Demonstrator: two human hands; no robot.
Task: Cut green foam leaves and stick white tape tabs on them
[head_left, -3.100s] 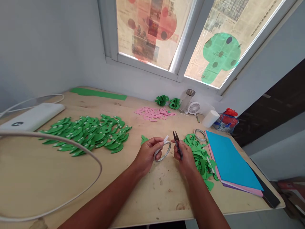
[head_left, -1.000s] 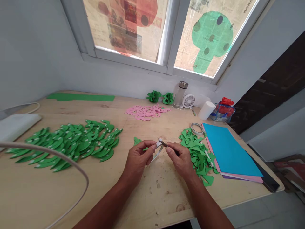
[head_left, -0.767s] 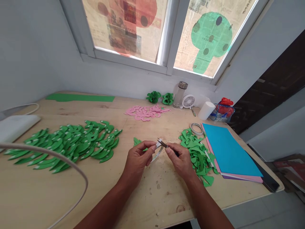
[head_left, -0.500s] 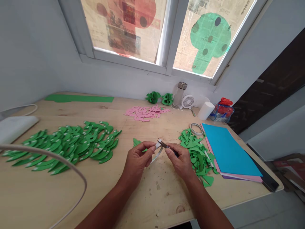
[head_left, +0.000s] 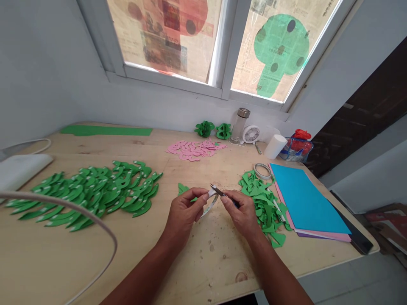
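Note:
My left hand [head_left: 187,205] pinches a narrow roll of white tape [head_left: 210,206] between thumb and fingers, its loose end pulled up. In my right hand [head_left: 240,212] is a pair of scissors [head_left: 218,191] with dark blades, closed across the tape's end just beside the left fingertips. Small green paper pieces [head_left: 182,188] lie behind my left hand. To the left spreads a large pile of curved green paper cutouts [head_left: 104,190], many with white tape strips at their ends. Green paper scraps [head_left: 263,201] are heaped beside my right hand.
Pink paper cutouts [head_left: 193,150] and two green paper flowers [head_left: 204,128] sit at the back. A glass bottle [head_left: 239,127], small fan [head_left: 251,134] and white cylinder [head_left: 275,146] stand near the wall. Another tape roll [head_left: 262,171] and blue sheets [head_left: 308,199] lie right. A cable [head_left: 95,220] crosses front left.
The scissor blades have come closer together at the tape's end. Both hands stay almost in place, and the view has shifted slightly.

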